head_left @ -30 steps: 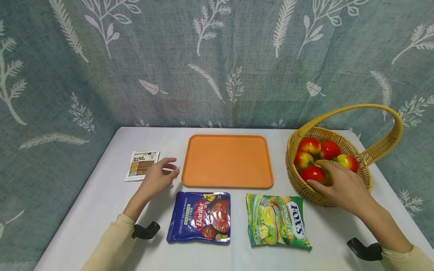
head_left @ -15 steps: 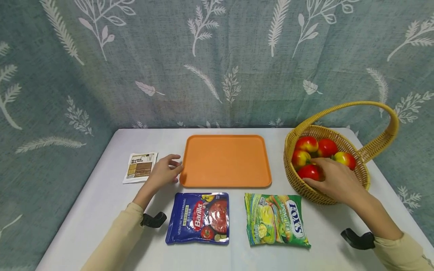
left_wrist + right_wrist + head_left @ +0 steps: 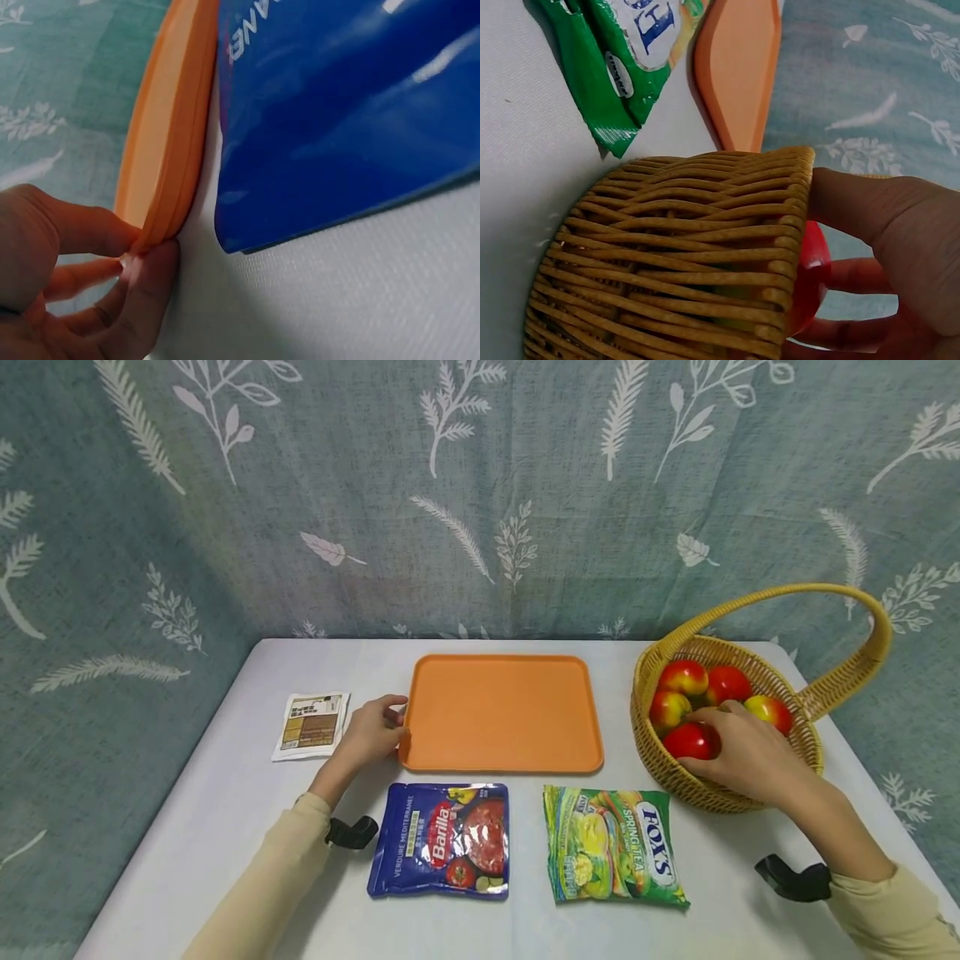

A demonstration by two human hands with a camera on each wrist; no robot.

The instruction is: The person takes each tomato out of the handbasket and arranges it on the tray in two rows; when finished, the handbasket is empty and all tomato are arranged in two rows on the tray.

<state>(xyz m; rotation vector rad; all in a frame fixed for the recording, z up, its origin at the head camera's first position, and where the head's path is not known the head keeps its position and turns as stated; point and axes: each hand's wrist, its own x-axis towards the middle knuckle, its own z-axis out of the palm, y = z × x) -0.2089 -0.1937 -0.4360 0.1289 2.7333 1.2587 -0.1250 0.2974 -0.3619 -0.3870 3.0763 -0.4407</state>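
My left hand [image 3: 369,732] is at the left edge of the orange tray [image 3: 502,714]. In the left wrist view its thumb and a finger pinch the rim of the tray [image 3: 166,157]. My right hand [image 3: 750,756] reaches over the near side of a wicker basket [image 3: 678,787] into a pile of red and yellow apples. Its fingers curl round a red apple [image 3: 810,281], with the thumb at the basket's rim in the right wrist view. Several more apples [image 3: 684,677] lie behind that hand, which partly hides the basket's contents.
A blue Barilla pouch [image 3: 441,841] lies in front of the tray. To its right is a green Fox's candy bag [image 3: 615,846]. A small white-and-brown packet [image 3: 311,727] rests left of the tray. The basket's tall handle [image 3: 795,592] arches up on the right.
My left hand has moved right, from beside the small packet to the tray's rim, and now pinches it. My right hand has settled lower among the apples, its fingers closing in.
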